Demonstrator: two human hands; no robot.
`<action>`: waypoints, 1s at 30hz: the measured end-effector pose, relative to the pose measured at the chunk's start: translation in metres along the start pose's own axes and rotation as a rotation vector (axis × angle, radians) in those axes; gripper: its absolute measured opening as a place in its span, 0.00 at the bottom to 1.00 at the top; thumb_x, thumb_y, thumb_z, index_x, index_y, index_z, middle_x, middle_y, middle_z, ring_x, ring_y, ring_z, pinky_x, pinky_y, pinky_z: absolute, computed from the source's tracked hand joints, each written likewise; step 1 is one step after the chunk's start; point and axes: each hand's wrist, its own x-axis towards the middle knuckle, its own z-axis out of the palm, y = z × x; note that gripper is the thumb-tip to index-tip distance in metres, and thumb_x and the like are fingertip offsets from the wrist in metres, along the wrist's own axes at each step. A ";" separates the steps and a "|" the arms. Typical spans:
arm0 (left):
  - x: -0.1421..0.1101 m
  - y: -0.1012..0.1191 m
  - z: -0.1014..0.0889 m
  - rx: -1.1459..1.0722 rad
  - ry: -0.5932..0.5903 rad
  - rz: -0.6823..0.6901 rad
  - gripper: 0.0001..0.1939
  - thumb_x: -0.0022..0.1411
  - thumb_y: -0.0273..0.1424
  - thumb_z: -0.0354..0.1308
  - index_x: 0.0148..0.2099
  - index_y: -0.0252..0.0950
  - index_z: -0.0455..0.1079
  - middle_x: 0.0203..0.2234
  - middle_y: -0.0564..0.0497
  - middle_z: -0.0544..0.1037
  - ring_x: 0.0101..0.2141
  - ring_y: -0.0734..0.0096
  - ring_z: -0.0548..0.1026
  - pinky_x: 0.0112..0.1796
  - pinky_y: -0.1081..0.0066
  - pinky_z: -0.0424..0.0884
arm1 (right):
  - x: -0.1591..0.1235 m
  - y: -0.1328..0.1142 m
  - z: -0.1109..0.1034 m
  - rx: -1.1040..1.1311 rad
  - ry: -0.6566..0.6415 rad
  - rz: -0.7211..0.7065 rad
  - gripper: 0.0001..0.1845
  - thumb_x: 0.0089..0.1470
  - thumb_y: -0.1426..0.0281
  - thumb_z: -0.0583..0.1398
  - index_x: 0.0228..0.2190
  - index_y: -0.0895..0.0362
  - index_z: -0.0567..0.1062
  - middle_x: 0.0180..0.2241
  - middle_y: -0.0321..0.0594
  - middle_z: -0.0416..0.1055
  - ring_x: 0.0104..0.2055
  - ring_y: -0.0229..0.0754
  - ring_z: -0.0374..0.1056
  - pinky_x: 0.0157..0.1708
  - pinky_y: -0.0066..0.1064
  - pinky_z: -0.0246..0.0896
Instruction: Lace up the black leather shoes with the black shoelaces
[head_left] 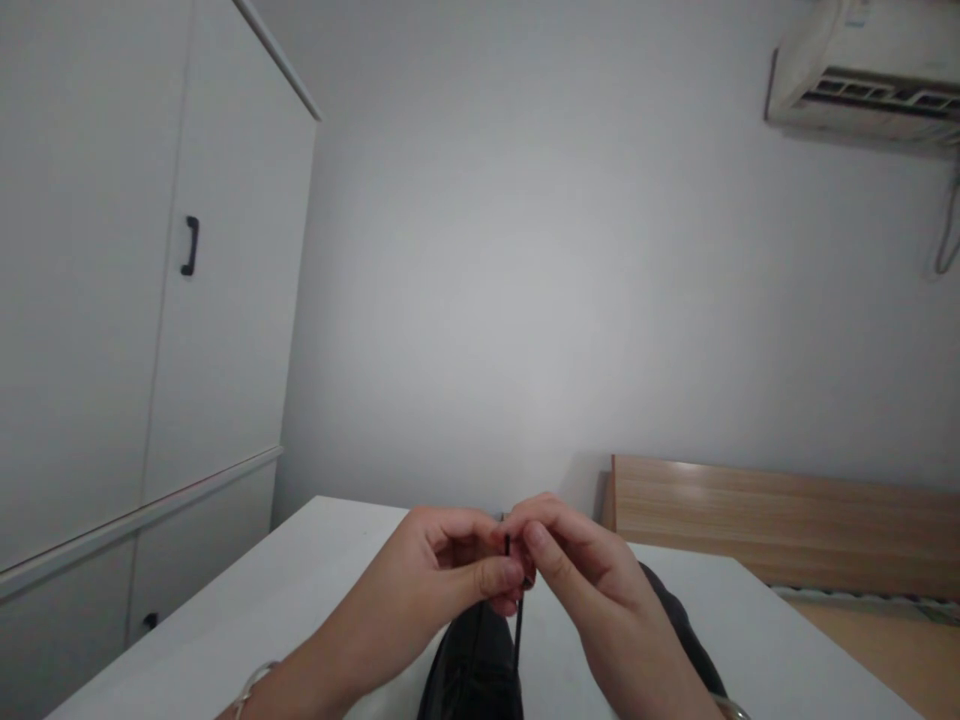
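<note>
Both hands meet above a white table. My left hand and my right hand are closed in pinches, fingertips touching, around a thin black cord that hangs down between them. The cord runs to a black object, possibly a bag or shoe, lying on the table under my wrists; my hands hide most of it. A bracelet circles each wrist.
A tall white wardrobe with a black handle stands at the left. A wooden bed frame lies behind the table at the right. An air conditioner hangs high on the plain wall.
</note>
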 end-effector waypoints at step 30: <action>-0.041 -0.036 -0.031 0.582 0.371 0.561 0.09 0.63 0.22 0.64 0.34 0.42 0.77 0.34 0.52 0.79 0.37 0.70 0.79 0.39 0.76 0.73 | -0.049 0.046 -0.050 -0.420 0.141 0.152 0.11 0.58 0.61 0.61 0.29 0.55 0.76 0.28 0.39 0.74 0.33 0.45 0.70 0.36 0.31 0.64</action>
